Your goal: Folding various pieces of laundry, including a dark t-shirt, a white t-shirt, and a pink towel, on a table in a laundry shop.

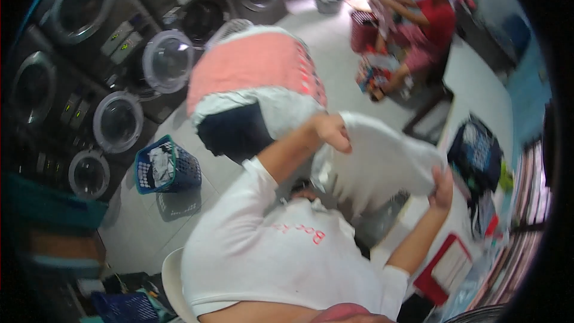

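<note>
A white cloth (382, 158) is stretched out in the air in front of my body, its lower part hanging in folds. At its upper left corner, my left hand (333, 132) is closed on the edge. My right hand (441, 188) grips the opposite edge, lower and farther to the right. Which kind of garment or linen it is, I cannot tell. Just beyond my left arm stands a large heap of laundry (254, 66), with a salmon-pink cloth on top and white and dark navy cloths draped down its near side.
Washing machines with round doors (118, 121) line the left, several doors swung open. A blue laundry basket (168, 167) with clothes stands on the tiled floor. At the back right, a seated person (435, 18) in red handles clothes above a red basket (363, 31). A dark backpack (476, 152) lies on the right.
</note>
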`<move>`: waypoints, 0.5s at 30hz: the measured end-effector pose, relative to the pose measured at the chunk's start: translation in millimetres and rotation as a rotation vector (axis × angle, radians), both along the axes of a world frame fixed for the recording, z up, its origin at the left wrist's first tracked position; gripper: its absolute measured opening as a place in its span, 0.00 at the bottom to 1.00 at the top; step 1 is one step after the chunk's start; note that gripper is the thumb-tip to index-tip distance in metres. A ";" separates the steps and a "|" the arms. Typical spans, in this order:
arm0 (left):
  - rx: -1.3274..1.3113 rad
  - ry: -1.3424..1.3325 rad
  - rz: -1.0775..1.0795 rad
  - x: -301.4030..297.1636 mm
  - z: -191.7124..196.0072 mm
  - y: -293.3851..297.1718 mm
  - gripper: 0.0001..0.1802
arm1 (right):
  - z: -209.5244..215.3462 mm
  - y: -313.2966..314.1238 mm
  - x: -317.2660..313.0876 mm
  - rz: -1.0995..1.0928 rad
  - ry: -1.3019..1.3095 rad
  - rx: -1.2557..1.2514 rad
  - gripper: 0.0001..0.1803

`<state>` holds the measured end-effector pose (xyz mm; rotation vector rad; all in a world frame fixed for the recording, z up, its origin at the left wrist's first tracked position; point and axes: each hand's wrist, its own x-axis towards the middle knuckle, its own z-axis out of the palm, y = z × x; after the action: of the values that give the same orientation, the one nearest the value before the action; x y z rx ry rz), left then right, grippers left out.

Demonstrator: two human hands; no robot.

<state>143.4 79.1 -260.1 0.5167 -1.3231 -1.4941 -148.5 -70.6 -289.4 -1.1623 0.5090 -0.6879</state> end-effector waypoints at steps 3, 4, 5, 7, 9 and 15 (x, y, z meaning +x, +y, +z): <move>0.235 0.020 0.172 -3.7 3.0 -0.6 0.24 | 22.7 8.9 -0.6 0.186 0.453 -0.344 0.35; 0.375 0.012 0.272 -8.4 3.8 -2.7 0.21 | 30.9 13.4 -0.2 0.245 0.646 -0.274 0.37; 0.393 -0.005 0.329 -12.8 5.0 -4.3 0.21 | 38.2 16.1 4.0 0.253 0.612 -0.321 0.37; 0.391 0.065 0.177 -23.2 7.8 -8.3 0.19 | 50.1 28.1 9.0 0.012 0.793 -0.735 0.38; 0.322 -0.084 0.149 -36.8 10.2 -7.0 0.18 | 47.1 40.1 34.7 -0.011 0.433 -0.720 0.37; 0.036 -0.411 0.092 -35.0 30.7 8.2 0.18 | 36.5 72.0 97.2 -0.067 0.169 -0.911 0.19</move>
<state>108.4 87.3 -229.4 0.9333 -1.5628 -1.3828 -51.2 1.4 -252.9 -2.0754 0.3744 -0.9188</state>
